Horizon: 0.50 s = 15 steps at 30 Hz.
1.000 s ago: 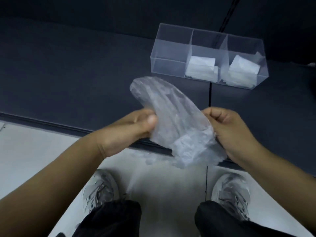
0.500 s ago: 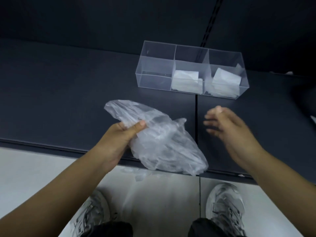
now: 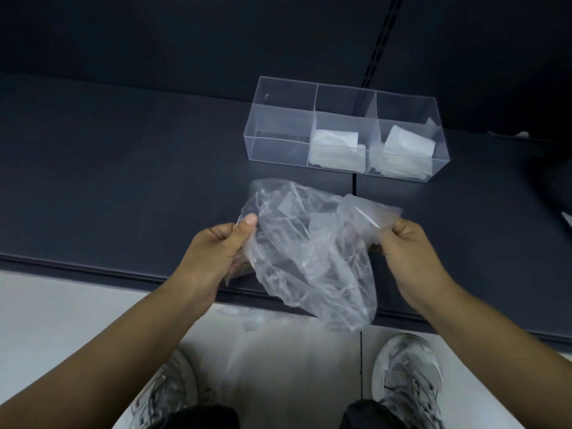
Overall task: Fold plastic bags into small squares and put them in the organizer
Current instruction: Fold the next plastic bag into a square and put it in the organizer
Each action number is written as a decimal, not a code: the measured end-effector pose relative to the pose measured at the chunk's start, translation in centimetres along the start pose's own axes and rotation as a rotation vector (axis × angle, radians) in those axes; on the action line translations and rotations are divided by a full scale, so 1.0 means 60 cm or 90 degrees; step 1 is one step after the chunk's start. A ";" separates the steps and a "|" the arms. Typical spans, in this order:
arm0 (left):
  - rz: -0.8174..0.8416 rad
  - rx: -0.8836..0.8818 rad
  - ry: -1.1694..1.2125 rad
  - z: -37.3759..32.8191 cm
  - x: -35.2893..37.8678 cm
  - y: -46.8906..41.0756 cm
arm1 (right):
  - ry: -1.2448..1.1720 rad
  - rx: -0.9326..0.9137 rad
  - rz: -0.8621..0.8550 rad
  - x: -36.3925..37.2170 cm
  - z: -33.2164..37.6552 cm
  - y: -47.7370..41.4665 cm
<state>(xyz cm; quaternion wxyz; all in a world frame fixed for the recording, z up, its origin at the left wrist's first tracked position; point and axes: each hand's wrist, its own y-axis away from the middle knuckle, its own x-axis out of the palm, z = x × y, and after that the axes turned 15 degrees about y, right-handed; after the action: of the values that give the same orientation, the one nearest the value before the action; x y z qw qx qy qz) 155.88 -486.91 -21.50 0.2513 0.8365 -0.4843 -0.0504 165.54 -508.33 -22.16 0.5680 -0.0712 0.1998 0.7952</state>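
A crumpled clear plastic bag [image 3: 309,252] hangs in the air in front of the organizer [image 3: 278,125], on the person's side of it and above the near edge of the dark desk [image 3: 123,181]. Its lower end droops past that edge toward the pale floor [image 3: 62,320]. The left hand [image 3: 213,258] grips the bag's left side, fingers curled and thumb pressed on top. The right hand [image 3: 408,252] pinches the upper right corner in a closed fist. The clear organizer stands on the desk, with a folded white stack [image 3: 335,147] in its middle compartment and a tilted folded square [image 3: 408,147] in its right one. A desk seam [image 3: 353,184] runs from the organizer's front wall under the bag. Behind the organizer a slotted rail [image 3: 380,29] climbs the dark wall. Far below the organizer in the picture, two grey shoes [image 3: 408,376] stand on the floor.
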 end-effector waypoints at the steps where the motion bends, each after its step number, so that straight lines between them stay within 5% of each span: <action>1: -0.040 0.050 -0.076 0.003 -0.004 -0.002 | -0.004 0.017 -0.004 0.002 -0.002 0.001; 3: -0.115 0.230 -0.226 0.007 -0.015 0.001 | -0.001 0.036 -0.011 0.003 0.000 0.002; 6: 0.064 0.429 -0.313 -0.005 -0.012 0.026 | -0.008 0.058 -0.014 0.005 0.008 0.003; 8: 0.169 0.381 -0.349 0.000 0.007 0.033 | -0.015 0.070 0.000 0.008 0.015 0.006; 15: 0.124 0.309 -0.181 0.000 0.018 0.019 | -0.017 -0.046 0.167 -0.024 0.023 0.004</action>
<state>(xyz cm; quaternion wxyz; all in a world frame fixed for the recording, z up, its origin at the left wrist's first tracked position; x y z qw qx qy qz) 155.53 -488.29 -20.81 -0.0229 0.8065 -0.5903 -0.0256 166.00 -509.13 -20.36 0.4586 -0.0544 0.1714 0.8703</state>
